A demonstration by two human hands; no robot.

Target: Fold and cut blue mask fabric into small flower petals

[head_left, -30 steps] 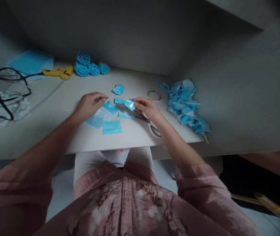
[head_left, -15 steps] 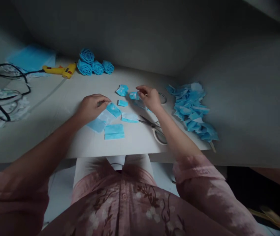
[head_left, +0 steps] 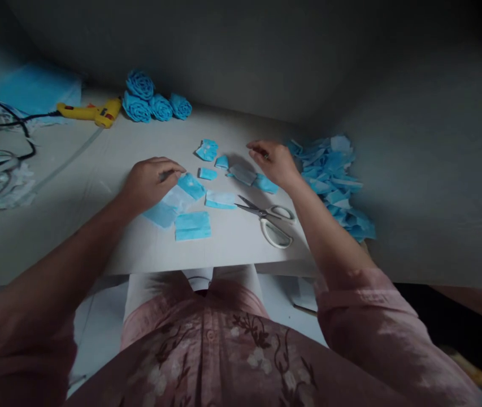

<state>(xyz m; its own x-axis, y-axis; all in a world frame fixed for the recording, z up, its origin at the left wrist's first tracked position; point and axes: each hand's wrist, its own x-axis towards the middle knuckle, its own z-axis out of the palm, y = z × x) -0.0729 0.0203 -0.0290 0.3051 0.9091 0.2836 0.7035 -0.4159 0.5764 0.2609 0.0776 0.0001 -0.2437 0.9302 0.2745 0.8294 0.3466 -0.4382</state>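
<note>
My left hand (head_left: 151, 182) rests at the left of the cut pieces, thumb and fingertips closed on the upper corner of a small blue cloth piece (head_left: 192, 186). My right hand (head_left: 273, 161) hovers over the right side of the pieces, fingers apart and with nothing seen in them. Between the hands lie a small folded blue piece (head_left: 221, 162), a crumpled blue piece (head_left: 208, 150), and a flat blue strip (head_left: 207, 173). A greyish piece (head_left: 243, 174) lies below my right hand. Scissors (head_left: 263, 213) with white handles lie partly spread in front of it.
Rolled blue fabric roses (head_left: 140, 100) stand at the back beside a yellow glue gun (head_left: 89, 112). Its black cord (head_left: 26, 133) loops over white scraps at the left. Blue sheets (head_left: 33, 87) lie behind. A heap of blue scraps (head_left: 334, 181) is at the right, by the wall.
My right hand has let go of the small folded blue piece and moved right and away from it. The left hand keeps its place at the cloth piece. The view has shifted slightly.
</note>
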